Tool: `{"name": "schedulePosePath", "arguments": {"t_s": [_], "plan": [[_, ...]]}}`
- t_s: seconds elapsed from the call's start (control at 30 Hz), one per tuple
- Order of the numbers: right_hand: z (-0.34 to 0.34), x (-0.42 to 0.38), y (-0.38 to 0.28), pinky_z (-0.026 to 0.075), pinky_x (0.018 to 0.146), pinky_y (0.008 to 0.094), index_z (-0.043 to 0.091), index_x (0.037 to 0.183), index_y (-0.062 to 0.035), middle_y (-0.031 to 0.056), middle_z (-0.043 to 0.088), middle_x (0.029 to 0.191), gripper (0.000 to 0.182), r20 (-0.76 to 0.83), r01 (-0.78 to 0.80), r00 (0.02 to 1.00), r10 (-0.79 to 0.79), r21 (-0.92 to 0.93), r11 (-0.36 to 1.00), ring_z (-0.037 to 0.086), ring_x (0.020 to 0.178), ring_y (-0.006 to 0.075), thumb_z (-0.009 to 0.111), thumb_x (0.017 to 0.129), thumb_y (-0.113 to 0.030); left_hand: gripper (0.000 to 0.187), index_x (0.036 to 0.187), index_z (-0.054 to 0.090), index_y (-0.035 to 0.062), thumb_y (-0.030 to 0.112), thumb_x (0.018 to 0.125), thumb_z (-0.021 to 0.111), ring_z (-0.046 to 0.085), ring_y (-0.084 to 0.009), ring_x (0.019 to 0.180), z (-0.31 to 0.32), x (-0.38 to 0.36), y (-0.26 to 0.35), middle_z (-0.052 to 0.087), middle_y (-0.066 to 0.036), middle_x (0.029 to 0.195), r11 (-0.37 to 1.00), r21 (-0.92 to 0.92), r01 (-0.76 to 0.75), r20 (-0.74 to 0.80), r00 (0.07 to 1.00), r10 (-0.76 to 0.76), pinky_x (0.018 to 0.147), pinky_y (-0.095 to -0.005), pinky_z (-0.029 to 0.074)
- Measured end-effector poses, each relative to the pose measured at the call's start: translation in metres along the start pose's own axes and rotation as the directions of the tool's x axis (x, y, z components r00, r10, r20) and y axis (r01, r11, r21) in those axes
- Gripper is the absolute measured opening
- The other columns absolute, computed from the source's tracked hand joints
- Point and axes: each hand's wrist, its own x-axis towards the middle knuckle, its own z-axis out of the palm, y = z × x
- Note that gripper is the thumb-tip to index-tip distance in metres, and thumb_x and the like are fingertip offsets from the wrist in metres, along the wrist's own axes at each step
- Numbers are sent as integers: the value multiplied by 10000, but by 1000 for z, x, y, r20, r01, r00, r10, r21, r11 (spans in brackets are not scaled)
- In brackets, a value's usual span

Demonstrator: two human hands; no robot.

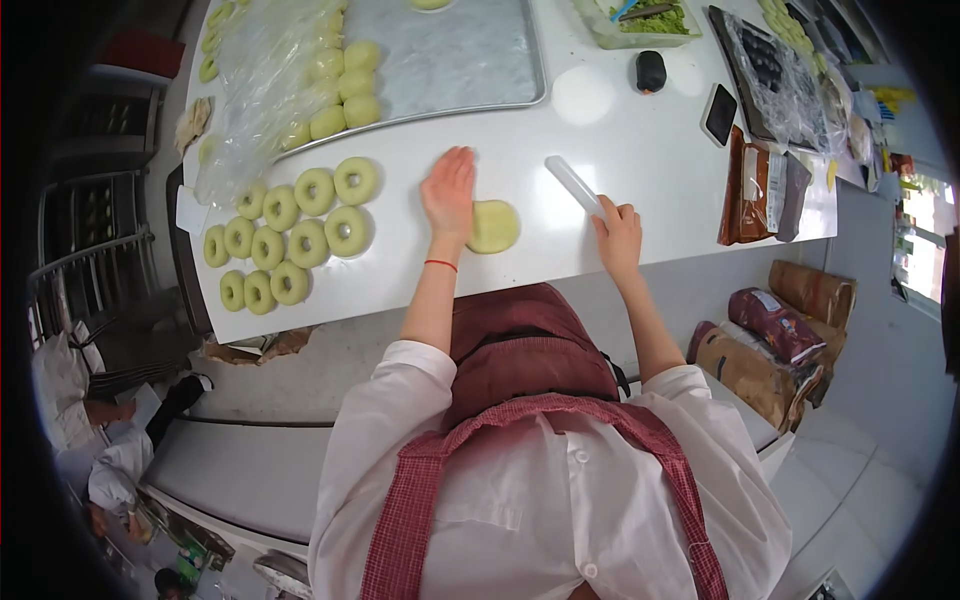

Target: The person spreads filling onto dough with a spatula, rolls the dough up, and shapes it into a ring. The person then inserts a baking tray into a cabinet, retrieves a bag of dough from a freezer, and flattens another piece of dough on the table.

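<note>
A flattened round of pale green dough [496, 227] lies on the white table in front of me. My left hand [450, 195] rests along its left edge, fingers stretched out and holding nothing. To the right of the dough, my right hand [618, 238] is closed on the near end of a short white rolling pin [573, 184], which slants away to the left. Several dough rings [345, 231] stand in rows left of my left hand. On a metal tray [460, 85] behind them sit several round dough balls [359, 84], partly under clear plastic sheeting [262, 85].
At the back right are a plastic tub of green leaves [650, 22], a small black object [650, 71] and a phone [719, 114]. Brown packets [750, 190] lie by the right edge. A dark tray [760, 75] stands beyond. Other people [115, 470] are at lower left.
</note>
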Motion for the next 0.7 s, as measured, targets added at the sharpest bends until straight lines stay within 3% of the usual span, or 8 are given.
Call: {"name": "schedulePosePath", "arguments": {"t_s": [0.1, 0.17, 0.2, 0.23, 0.27, 0.37, 0.6, 0.7], "plan": [[-23, -4, -42, 476, 706, 409, 623, 1184, -178, 81, 528, 863, 376, 164, 96, 978, -126, 181, 979, 570, 787, 271, 684, 814, -148, 427, 1323, 496, 33, 276, 990, 387, 421, -270, 1317, -9, -29, 37, 521, -101, 1358, 942, 285, -178, -140, 964, 224, 1124, -386, 279], [-36, 2, -93, 485, 784, 407, 601, 1210, -160, 93, 566, 973, 399, 194, 358, 905, -378, 131, 925, 588, 928, 274, 678, 819, -175, 424, 1322, 493, 26, 284, 1008, 369, 393, -288, 1335, 17, -59, 59, 524, -105, 1356, 278, 931, -238, 75, 868, 492, 1140, -417, 257], [-18, 2, -110, 479, 833, 401, 578, 1240, -139, 107, 563, 1089, 430, 133, 490, 853, -505, 129, 862, 567, 1030, 278, 673, 825, -199, 461, 1358, 461, 16, 279, 979, 442, 353, -311, 1364, 18, -69, 65, 485, -125, 1397, -330, 901, -282, 406, 817, 410, 1153, -460, 231], [5, 3, -117, 473, 882, 394, 554, 1269, -117, 121, 561, 1206, 467, 63, 615, 779, -623, 115, 780, 547, 1132, 282, 668, 830, -224, 506, 1383, 436, 15, 280, 954, 483, 334, -317, 1379, 1, -80, 50, 449, -137, 1430, -507, 813, -287, 425, 887, 179, 1156, -473, 218], [16, -12, -103, 416, 1006, 395, 477, 1356, -61, 134, 442, 1430, 585, 199, 586, 783, -589, 83, 806, 435, 1311, 286, 642, 845, -294, 559, 1407, 412, 14, 281, 929, 525, 315, -324, 1394, -20, -95, 26, 413, -148, 1462, -653, 686, -321, 380, 923, -56, 1158, -487, 204], [10, -44, -86, 326, 1100, 428, 358, 1451, -18, 142, 355, 1512, 752, 319, 549, 759, -568, 156, 821, 362, 1383, 302, 616, 845, -382, 662, 1443, 362, 2, 286, 885, 577, 278, -316, 1421, -28, -122, 17, 341, -151, 1515, -566, 760, -319, 359, 932, -43, 1163, -482, 198], [40, 95, -128, 275, 1137, 466, 309, 1454, 36, 202, 346, 1500, 755, -44, 308, 951, -306, 36, 951, 310, 1405, 342, 591, 855, -328, 682, 1446, 341, -23, 331, 902, 550, 304, -314, 1410, 19, -3, 42, 360, -186, 1496, -751, 627, -208, 478, 864, 160, 1166, -465, 207], [18, -31, -107, 283, 1130, 453, 315, 1450, 45, 202, 355, 1495, 762, 242, 355, 899, -365, 86, 931, 323, 1401, 334, 574, 859, -361, 739, 1447, 335, -26, 361, 873, 592, 315, -316, 1406, -17, -120, 36, 360, -194, 1494, -611, 705, -359, 329, 930, -167, 1155, -456, 233]]}}
